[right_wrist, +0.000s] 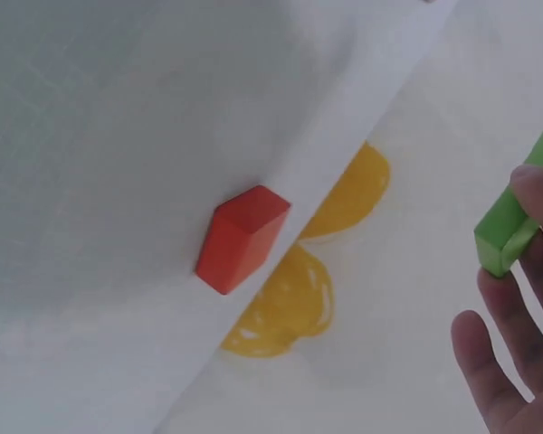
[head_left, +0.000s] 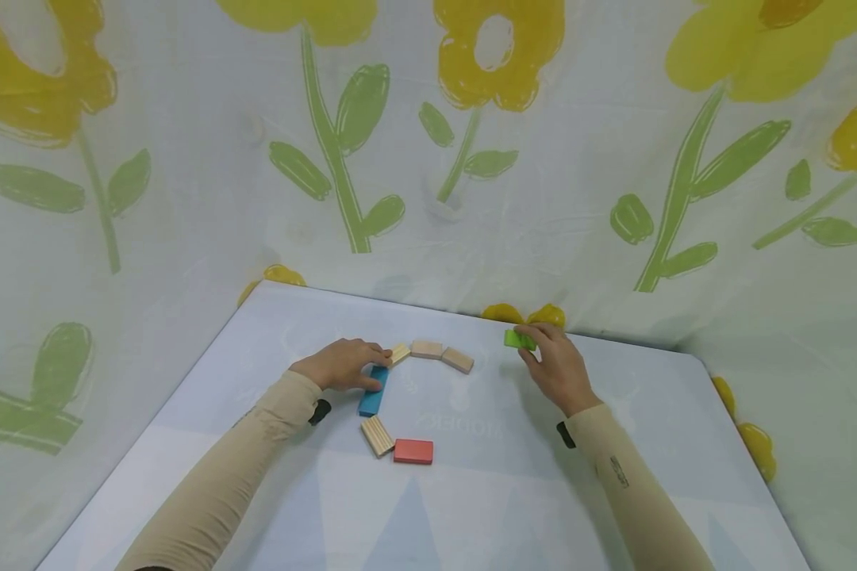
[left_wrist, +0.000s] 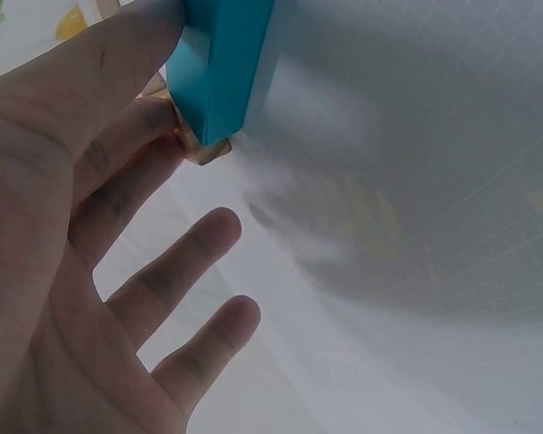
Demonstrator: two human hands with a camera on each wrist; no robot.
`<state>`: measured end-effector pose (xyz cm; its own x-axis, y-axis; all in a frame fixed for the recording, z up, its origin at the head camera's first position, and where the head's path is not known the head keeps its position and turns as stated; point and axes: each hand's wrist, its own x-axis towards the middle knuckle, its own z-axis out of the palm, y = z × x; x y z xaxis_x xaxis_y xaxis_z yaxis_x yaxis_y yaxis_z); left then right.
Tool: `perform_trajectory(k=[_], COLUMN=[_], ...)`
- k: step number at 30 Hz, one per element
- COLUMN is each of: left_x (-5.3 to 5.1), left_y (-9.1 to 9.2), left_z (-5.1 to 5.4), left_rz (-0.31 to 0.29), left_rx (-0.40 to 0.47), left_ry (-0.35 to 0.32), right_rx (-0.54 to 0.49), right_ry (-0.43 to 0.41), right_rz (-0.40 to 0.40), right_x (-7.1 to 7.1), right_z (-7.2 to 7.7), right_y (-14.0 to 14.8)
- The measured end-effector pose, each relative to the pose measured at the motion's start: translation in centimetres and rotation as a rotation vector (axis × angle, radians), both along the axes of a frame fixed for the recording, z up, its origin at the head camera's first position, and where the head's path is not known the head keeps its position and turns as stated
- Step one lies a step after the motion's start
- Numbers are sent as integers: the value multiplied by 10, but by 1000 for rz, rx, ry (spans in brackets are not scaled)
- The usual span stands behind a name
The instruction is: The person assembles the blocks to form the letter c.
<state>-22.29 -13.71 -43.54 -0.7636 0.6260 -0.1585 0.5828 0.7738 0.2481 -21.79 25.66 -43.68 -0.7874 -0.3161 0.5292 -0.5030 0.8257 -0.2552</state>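
Observation:
My left hand (head_left: pixel 343 365) rests on the upper left of a curved row of blocks. Its thumb lies on the blue block (head_left: pixel 374 392), while fingers touch the pale wooden block (head_left: pixel 400 354) at its far end. In the left wrist view, the ring and little fingers stand apart from the blue block (left_wrist: pixel 219 72). Near the far table edge, my right hand (head_left: pixel 559 369) pinches a green block (head_left: pixel 512 339) between thumb and fingers. The right wrist view shows this green block (right_wrist: pixel 511 221) lifted, with an orange-red block (right_wrist: pixel 242 240) on the table nearby.
Two more pale wooden blocks (head_left: pixel 426 350) (head_left: pixel 458 361) continue the row to the right. Below the blue block lie a striped wooden block (head_left: pixel 378 436) and a red block (head_left: pixel 413 451). The white-covered table (head_left: pixel 493 492) meets a flower-printed cloth (head_left: pixel 528 206) behind it.

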Motion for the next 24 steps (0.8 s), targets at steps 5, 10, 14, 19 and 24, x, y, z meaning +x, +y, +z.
perform_trajectory(k=[5,10,14,19,24], left_x=[0,0,0,0,0], left_y=[0,0,0,0,0], left_z=[0,-1,-1,0,0], left_rz=[0,-1,6,10,13], left_rx=[2,0,-6,-7,-7], left_ry=[-4,-12,-17,-20,-22], right_rx=[4,0,-18,-14,-3], right_ry=[48,93,120,125,104], right_rz=[59,86,121,179,224], right_x=[9,17,25,37,47], right_z=[7,18,26,33,35], right_y=[-4,-10,-15,-22,-27])
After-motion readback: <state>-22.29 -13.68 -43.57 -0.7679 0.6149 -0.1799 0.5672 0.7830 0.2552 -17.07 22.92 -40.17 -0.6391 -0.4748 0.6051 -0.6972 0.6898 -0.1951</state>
